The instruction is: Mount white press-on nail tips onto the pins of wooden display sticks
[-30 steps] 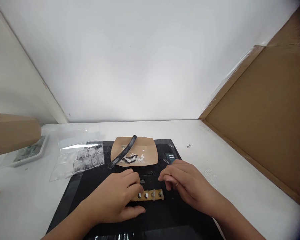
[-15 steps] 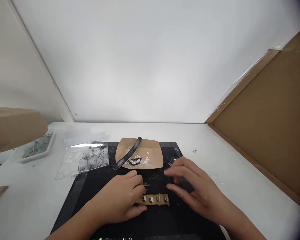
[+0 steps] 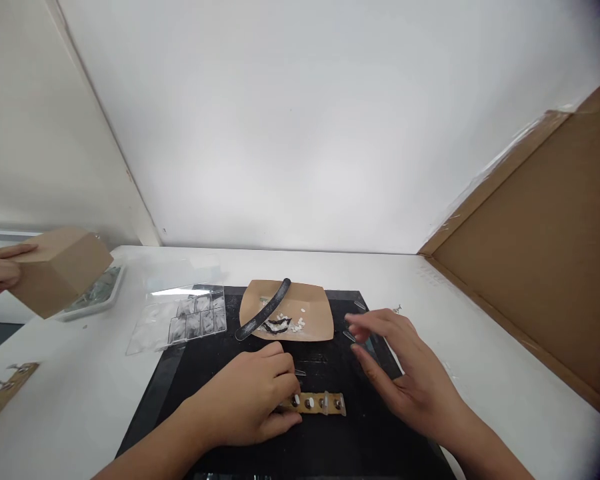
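We have our left hand [image 3: 257,397] closed over the left end of a short, flat, yellow-brown strip [image 3: 317,409], thumb at its near edge and fingers across its far one. The strip lies on a black rectangular mat [image 3: 320,450] in front of us. Its bare right part shows two white oval dots [image 3: 309,403], then two upright-looking clear plastic pieces [image 3: 325,403] toward the far end.

Our right hand [image 3: 405,367] hovers to the right of the strip, thumb and fingers well apart; we see nothing between them. Near its fingertips lies a loose clear plastic sliver [image 3: 349,337].

We judge the step in hand to be fixing clear pieces along the strip, with the left bracing it. The next move seems to call for a fine pinch from the right, with the strip held steady.
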`<state>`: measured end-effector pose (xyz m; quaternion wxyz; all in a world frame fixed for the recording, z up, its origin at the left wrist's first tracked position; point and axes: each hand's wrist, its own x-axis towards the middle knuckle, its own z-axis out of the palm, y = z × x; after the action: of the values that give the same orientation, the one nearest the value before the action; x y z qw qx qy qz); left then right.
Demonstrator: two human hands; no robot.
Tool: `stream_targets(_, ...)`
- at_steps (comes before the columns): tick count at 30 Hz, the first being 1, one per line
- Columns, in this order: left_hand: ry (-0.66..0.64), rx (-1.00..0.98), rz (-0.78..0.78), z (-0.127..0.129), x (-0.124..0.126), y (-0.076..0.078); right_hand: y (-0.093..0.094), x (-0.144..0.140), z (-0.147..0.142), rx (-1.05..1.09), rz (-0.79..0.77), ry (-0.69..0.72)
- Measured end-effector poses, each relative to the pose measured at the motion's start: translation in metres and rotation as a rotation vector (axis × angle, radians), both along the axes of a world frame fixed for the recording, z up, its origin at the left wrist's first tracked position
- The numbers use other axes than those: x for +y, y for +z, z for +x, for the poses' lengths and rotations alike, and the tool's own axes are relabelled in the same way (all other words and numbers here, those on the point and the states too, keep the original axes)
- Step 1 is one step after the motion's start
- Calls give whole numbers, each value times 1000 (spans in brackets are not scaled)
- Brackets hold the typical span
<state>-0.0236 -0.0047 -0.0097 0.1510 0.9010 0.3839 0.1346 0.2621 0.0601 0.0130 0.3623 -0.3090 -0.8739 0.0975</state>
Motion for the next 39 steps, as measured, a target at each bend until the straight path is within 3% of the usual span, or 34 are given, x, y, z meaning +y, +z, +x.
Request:
stream_targets(3, 17, -22, -12, 1, -1, 0, 3, 2, -1, -79, 80, 156)
stream_targets(9, 39, -51, -39, 2, -2, 0, -2, 2, -2, -32, 32, 332)
stream_targets(17, 67, -99, -60, 0, -2, -1, -7, -3, -3, 55, -38, 45)
stream_targets(22, 79, -87, -43, 1, -2, -4, 1, -3, -4, -32, 118, 159)
stream_targets(25, 86, -78, -42, 1, -3, -5, 3, -2, -4, -57, 121, 206)
stream_targets(34, 105, -16, -11, 2, -2, -3, -7, 4, -5, 7, 13, 146)
stream_targets(39, 130, -168, 35, 3, -2, -5, -14, 0, -6, 40, -54, 50)
